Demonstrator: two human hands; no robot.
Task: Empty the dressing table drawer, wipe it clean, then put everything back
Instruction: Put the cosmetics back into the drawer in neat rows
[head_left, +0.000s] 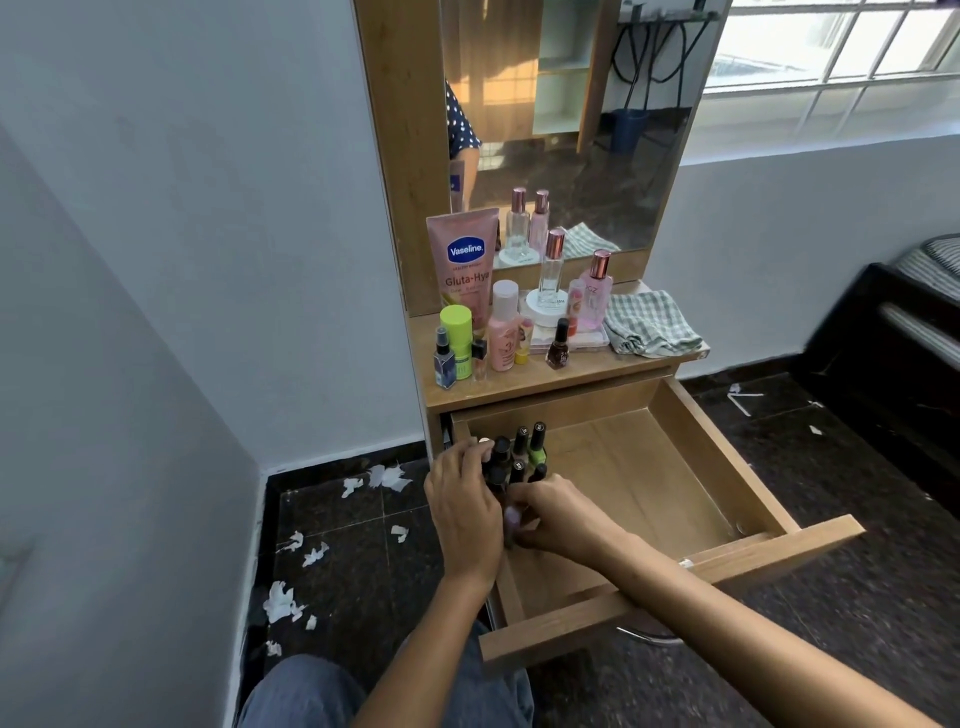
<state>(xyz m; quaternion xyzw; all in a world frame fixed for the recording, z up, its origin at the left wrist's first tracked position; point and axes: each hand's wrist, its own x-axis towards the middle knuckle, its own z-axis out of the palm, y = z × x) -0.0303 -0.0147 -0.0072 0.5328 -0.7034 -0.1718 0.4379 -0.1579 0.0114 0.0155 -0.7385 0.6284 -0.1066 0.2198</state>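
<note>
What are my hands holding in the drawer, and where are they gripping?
Both hands are on the nail polish bottles at the drawer's left side: left hand around the cluster's left, right hand at its front. Exact grip points are hidden.

Both hands reach into the open drawer (727, 467) at its far-left corner: the left hand (465, 512) and right hand (558, 514) close around upright polish bottles (519, 457). A cloth (649, 322) lies on the tabletop (597, 371), right.
</note>
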